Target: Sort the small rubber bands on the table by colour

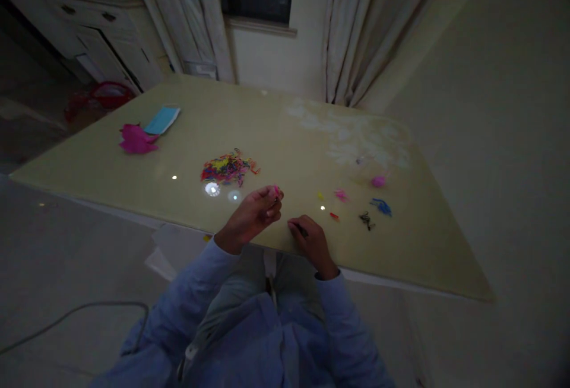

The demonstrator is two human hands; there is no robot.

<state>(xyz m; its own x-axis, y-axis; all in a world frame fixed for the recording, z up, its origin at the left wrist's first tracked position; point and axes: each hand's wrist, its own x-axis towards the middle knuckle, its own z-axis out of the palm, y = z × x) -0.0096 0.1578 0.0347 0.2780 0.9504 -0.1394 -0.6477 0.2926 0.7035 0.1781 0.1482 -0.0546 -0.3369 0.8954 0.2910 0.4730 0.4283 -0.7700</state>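
My left hand (260, 207) is raised just above the table's front edge. Its thumb and fingers pinch a small pink loop (276, 191), too small to make out in detail. My right hand (310, 237) rests near the edge with fingers curled in; whatever they hold, if anything, is hidden. Beyond my left hand lies a mixed pile of small coloured loops (227, 168). To the right of my hands are sorted little groups: pink loops (341, 195), a red piece (333, 216), a yellow bit (319, 196), black loops (367, 220) and blue loops (382, 206).
A pale, glossy table (276, 127) spans the view. At its far left lie crumpled pink plastic (137, 139) and a blue face mask (162, 120). A pink lump (378, 181) sits at the right. Behind stand a white cabinet (98, 26) and curtains (356, 26).
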